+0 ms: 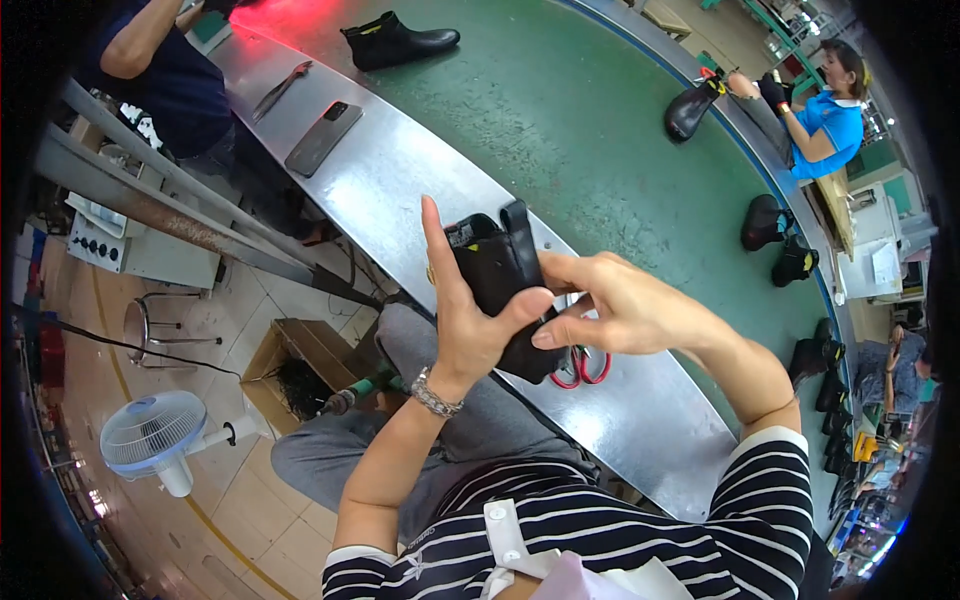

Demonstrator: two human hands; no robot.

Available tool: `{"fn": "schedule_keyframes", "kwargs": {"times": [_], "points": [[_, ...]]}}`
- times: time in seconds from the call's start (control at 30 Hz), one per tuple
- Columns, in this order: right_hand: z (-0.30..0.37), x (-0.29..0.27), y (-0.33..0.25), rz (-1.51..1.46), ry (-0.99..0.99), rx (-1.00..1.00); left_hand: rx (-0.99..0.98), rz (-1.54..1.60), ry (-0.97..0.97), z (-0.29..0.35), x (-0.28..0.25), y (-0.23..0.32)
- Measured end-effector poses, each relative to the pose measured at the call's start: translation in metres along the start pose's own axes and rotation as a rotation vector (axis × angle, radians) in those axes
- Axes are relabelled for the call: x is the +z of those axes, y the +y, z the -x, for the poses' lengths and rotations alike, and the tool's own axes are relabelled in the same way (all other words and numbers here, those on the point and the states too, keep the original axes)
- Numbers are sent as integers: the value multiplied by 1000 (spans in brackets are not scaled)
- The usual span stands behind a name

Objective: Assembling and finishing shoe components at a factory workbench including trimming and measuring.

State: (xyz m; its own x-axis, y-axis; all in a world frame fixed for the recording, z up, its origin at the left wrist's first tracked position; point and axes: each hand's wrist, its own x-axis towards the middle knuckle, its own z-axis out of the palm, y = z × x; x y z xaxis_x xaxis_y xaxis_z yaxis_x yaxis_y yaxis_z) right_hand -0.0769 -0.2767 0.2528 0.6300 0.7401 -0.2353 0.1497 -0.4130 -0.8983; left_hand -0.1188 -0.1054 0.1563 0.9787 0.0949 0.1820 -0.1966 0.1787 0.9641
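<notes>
from where i stand, the black leather ankle boot (497, 276) sits between the person's 2 hands, above the steel worktop (645, 425), by its near long edge. the left hand (478, 330) grips it, thumb across the front, index finger stretched up along its left side. the right hand (620, 305) reaches its right side, thumb and index bent with a small gap; i can't tell whether they pinch anything. red-handled scissors (581, 362) lie just beside.

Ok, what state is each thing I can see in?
Black shoe: held in left hand, right hand against it
Red-handled scissors: blades hidden, open or shut unclear
Phone: lying flat, camera side up
Cardboard box: open, dark material inside
Fan: can't tell if running
</notes>
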Motion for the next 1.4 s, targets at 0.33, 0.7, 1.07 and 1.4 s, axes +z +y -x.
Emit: {"fn": "schedule_keyframes", "kwargs": {"times": [0.33, 0.7, 1.07, 1.4], "points": [[84, 93, 59, 101, 377, -54, -146, 375, -31, 32, -1, -39], [67, 83, 102, -736, 407, 150, -161, 135, -405, 61, -15, 1], [-10, 77, 56, -902, 218, -31, 671, -450, -630, 64, 11, 39], [-2, 46, 119, -1138, 1115, 133, 308, -260, -320, 84, -10, 48]]}}
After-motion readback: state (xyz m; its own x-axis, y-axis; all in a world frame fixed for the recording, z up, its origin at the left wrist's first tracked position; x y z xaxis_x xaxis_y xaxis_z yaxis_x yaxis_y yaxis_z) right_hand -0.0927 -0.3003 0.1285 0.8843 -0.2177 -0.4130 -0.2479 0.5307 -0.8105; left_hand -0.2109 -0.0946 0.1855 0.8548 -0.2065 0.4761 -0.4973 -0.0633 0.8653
